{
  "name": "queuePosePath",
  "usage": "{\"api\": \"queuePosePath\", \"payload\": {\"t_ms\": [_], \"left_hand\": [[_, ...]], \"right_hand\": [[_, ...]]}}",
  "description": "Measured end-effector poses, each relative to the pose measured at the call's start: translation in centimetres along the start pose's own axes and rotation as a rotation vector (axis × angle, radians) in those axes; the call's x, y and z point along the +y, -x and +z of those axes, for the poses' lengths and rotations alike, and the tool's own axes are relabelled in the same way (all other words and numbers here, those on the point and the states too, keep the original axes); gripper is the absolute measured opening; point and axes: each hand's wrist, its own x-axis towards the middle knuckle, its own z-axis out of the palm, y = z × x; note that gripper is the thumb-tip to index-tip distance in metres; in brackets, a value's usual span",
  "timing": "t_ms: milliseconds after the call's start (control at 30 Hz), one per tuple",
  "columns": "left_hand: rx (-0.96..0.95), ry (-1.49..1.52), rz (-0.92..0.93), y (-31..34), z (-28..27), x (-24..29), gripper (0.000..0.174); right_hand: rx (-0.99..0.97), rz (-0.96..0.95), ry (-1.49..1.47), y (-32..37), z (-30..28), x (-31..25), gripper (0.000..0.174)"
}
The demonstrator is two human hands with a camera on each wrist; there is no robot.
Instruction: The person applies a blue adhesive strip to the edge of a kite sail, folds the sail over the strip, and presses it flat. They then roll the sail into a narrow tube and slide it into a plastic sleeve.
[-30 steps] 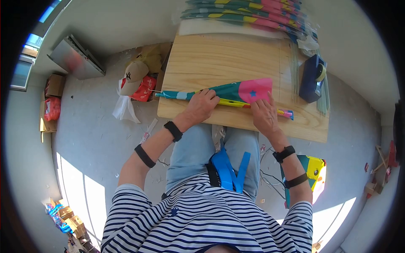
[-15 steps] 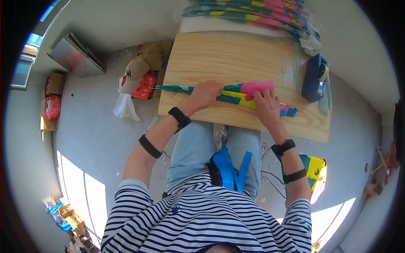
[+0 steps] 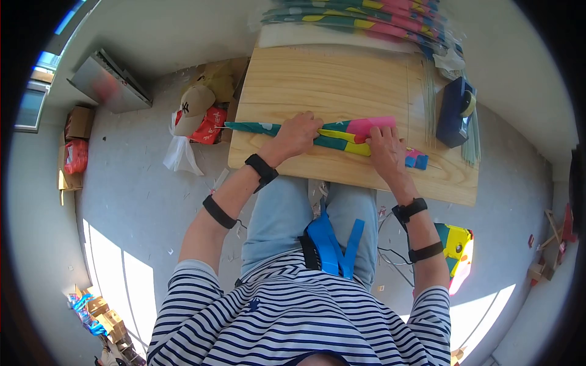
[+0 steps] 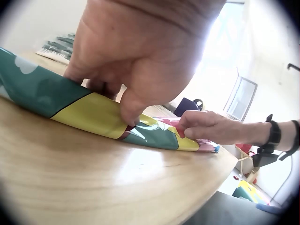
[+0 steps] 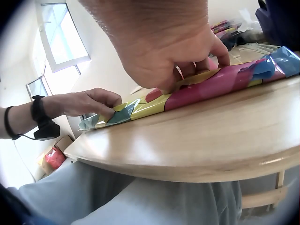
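Observation:
A long, narrow folded bundle of glossy green, yellow and pink sheet lies along the table's near side. My left hand grips its middle; in the left wrist view the thumb and fingers of that hand curl over the yellow and green part. Toward the pink end, my right hand holds the sheet, and in the right wrist view its fingers curl over the bundle's upper edge. A thin tip sticks out past the left end of the bundle.
Several similar bundles are stacked at the table's back. On the right stand a dark blue tape dispenser and thin sticks. A cap and red bag are left of the wooden table.
The wide pink and green flap has been drawn in to a narrower bundle. My left hand moved slightly right and up; my right hand shifted slightly. Little differs over the last half second.

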Motion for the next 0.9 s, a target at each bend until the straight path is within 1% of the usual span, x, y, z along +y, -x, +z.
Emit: {"api": "queuePosePath", "payload": {"t_ms": [200, 333, 433, 633, 700, 733, 800, 833, 900], "left_hand": [[0.054, -0.024, 0.001, 0.3, 0.4, 0.2, 0.011], [0.053, -0.027, -0.007, 0.3, 0.4, 0.2, 0.011], [0.055, -0.017, -0.002, 0.1, 0.4, 0.0, 0.012], [0.061, -0.009, 0.005, 0.1, 0.7, -0.1, 0.013], [0.055, -0.026, -0.016, 0.1, 0.7, 0.1, 0.013], [0.057, -0.027, -0.015, 0.0, 0.6, 0.2, 0.013], [0.040, -0.037, -0.043, 0.0, 0.6, 0.3, 0.013], [0.039, -0.037, -0.041, 0.0, 0.6, 0.3, 0.013], [0.040, -0.051, -0.045, 0.1, 0.6, 0.3, 0.013]], "right_hand": [[-0.001, -0.005, 0.026, -0.3, 0.0, 0.0, 0.019], [0.013, -0.010, 0.036, -0.7, 0.3, 0.2, 0.019], [0.064, -0.063, 0.054, -1.1, 0.5, 0.3, 0.018], [0.082, -0.035, 0.074, -1.5, 1.1, 0.1, 0.019], [0.154, -0.005, 0.060, -1.4, 0.9, -0.3, 0.020], [0.156, -0.006, 0.061, -1.5, 0.7, -0.5, 0.020], [0.162, 0.076, 0.049, -1.5, 0.4, -0.7, 0.022], [0.163, 0.078, 0.049, -1.3, 0.3, -0.6, 0.022], [0.198, -0.076, 0.045, -1.2, 0.0, -0.6, 0.025]]}}
